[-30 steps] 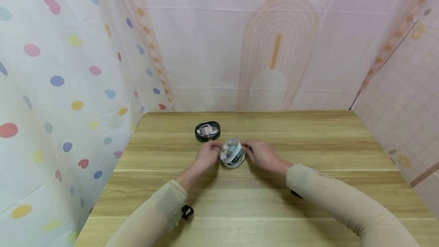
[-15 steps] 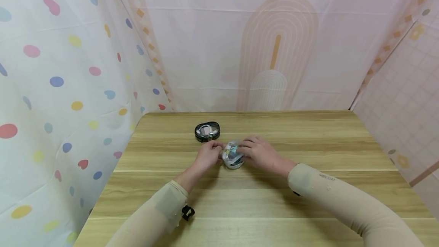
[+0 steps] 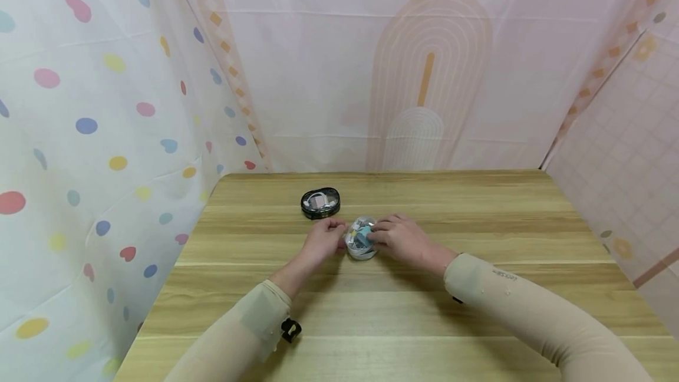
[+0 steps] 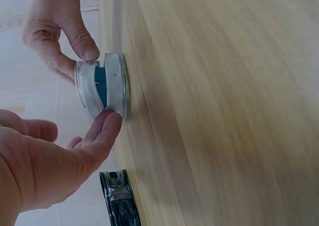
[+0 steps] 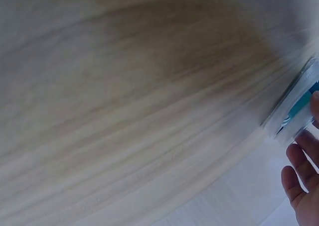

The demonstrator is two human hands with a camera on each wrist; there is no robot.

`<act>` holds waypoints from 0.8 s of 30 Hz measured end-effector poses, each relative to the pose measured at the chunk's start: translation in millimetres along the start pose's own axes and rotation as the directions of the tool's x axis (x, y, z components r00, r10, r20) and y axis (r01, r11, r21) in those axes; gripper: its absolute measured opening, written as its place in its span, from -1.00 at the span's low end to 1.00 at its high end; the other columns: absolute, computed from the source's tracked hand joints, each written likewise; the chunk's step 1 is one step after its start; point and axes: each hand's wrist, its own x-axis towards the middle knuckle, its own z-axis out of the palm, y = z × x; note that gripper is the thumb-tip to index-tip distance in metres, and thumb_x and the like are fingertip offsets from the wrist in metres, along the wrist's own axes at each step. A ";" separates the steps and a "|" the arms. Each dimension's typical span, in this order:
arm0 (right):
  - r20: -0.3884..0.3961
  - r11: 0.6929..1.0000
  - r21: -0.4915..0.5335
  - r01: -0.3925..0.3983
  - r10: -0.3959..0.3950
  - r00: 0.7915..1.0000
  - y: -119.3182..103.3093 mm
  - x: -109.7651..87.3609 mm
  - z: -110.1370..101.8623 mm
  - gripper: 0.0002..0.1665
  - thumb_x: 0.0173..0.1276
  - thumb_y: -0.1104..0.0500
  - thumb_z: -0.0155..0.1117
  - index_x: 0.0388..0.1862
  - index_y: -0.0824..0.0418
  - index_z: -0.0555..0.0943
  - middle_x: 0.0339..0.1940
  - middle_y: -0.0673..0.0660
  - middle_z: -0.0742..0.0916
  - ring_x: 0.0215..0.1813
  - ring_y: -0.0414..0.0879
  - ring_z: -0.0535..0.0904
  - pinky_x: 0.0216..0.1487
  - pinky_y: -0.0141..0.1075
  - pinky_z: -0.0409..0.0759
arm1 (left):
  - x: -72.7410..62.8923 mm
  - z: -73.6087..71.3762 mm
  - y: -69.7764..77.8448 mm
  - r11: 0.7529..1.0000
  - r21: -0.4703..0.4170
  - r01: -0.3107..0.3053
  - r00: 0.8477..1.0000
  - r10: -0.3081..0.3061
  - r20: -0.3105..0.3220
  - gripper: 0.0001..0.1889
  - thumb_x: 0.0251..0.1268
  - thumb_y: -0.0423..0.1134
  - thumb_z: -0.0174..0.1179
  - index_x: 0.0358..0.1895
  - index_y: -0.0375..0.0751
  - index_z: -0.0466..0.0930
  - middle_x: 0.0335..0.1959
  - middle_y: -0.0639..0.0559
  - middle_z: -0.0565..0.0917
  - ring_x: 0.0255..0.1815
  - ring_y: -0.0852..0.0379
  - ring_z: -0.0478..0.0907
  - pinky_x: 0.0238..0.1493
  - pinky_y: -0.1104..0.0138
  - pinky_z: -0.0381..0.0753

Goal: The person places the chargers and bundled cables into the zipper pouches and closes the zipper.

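A small round clear zip pouch (image 3: 362, 239) with whitish sides sits on the table between both hands. Teal and white contents show through it, and in the left wrist view a gap in its side wall bares something teal (image 4: 101, 86). My left hand (image 3: 322, 241) is at its left side; in the left wrist view its longer fingers (image 4: 104, 131) touch the pouch's side, thumb apart. My right hand (image 3: 403, 240) pinches the lid edge from the right, thumb at the side and fingers over the top. Most of that hand is cut off in the right wrist view.
Behind and left of the round pouch lies a black-trimmed clear case (image 3: 320, 203) with a white cable and a pale block inside. The wooden table (image 3: 451, 335) ends at patterned curtains (image 3: 318, 75) at the back and both sides.
My right hand has shifted from beside the pouch to over its top right. The pouch's upper part has come down flatter. My left hand stays nearly in place.
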 end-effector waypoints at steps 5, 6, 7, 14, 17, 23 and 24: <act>-0.014 1.000 -0.014 -0.006 0.006 1.000 -4.1 0.6 0.4 -0.67 0.35 0.09 0.57 0.06 0.13 0.85 0.04 0.12 0.88 0.15 0.06 0.77 0.20 -0.03 0.70 | -0.4 -0.3 1.3 0.995 0.094 -0.037 0.999 0.033 0.039 -0.63 0.58 -0.26 0.21 0.28 -0.42 0.62 0.17 -0.34 0.74 -0.15 0.06 0.74 0.00 0.12 0.83; -0.022 1.000 -0.023 -0.006 0.006 1.000 -5.4 0.9 0.8 -0.68 0.35 0.07 0.57 0.06 0.12 0.86 0.03 0.12 0.89 0.13 0.06 0.77 0.19 -0.03 0.69 | -0.3 -0.1 1.6 0.990 0.129 -0.050 0.998 0.044 0.050 -0.61 0.56 -0.23 0.24 0.30 -0.39 0.63 0.20 -0.33 0.73 -0.11 0.02 0.75 0.01 0.11 0.83; -0.032 0.999 -0.037 -0.005 0.003 0.999 -6.9 1.3 1.2 -0.68 0.35 0.06 0.58 0.05 0.11 0.86 0.02 0.11 0.89 0.12 0.06 0.77 0.17 -0.04 0.69 | 0.1 0.1 2.0 0.980 0.185 -0.075 0.996 0.065 0.059 -0.58 0.53 -0.20 0.29 0.30 -0.36 0.65 0.23 -0.31 0.73 -0.02 -0.01 0.75 0.05 0.09 0.81; -0.061 0.993 -0.122 0.012 -0.019 0.998 -16.8 4.8 5.0 -0.72 0.33 0.02 0.59 -0.02 0.05 0.87 -0.06 0.06 0.88 0.04 0.02 0.75 0.11 -0.10 0.67 | -1.2 7.8 0.1 0.731 0.624 -0.276 0.961 0.222 0.164 -0.37 0.27 0.03 0.55 0.33 -0.23 0.69 0.39 -0.22 0.67 0.38 -0.20 0.63 0.36 -0.03 0.65; -0.057 0.993 -0.122 0.009 -0.016 0.998 -19.3 4.1 4.9 -0.72 0.33 0.04 0.60 -0.02 0.08 0.86 -0.06 0.06 0.87 0.06 0.02 0.75 0.14 -0.09 0.68 | -5.1 11.8 0.4 0.535 0.773 -0.340 0.931 0.309 0.195 -0.37 0.21 0.07 0.58 0.29 -0.16 0.74 0.33 -0.15 0.73 0.28 -0.22 0.70 0.22 -0.03 0.72; -0.021 0.997 -0.077 0.026 -0.028 0.999 -18.9 1.3 3.8 -0.71 0.34 0.11 0.58 0.01 0.12 0.83 -0.02 0.06 0.88 0.11 0.03 0.75 0.19 -0.06 0.67 | -8.0 12.7 -1.2 0.249 0.898 -0.363 0.863 0.453 0.223 -0.70 0.33 -0.09 0.49 0.09 0.01 0.85 0.25 0.03 0.79 0.21 -0.16 0.71 0.24 -0.07 0.61; -0.006 0.998 -0.058 0.034 -0.034 0.999 -19.0 1.4 3.5 -0.71 0.35 0.12 0.56 0.03 0.13 0.83 0.00 0.07 0.88 0.13 0.04 0.75 0.22 -0.04 0.67 | -7.8 11.9 -2.2 0.211 0.906 -0.366 0.845 0.482 0.229 -0.78 0.36 -0.17 0.44 0.03 0.02 0.87 0.22 0.06 0.80 0.21 -0.14 0.70 0.26 -0.07 0.59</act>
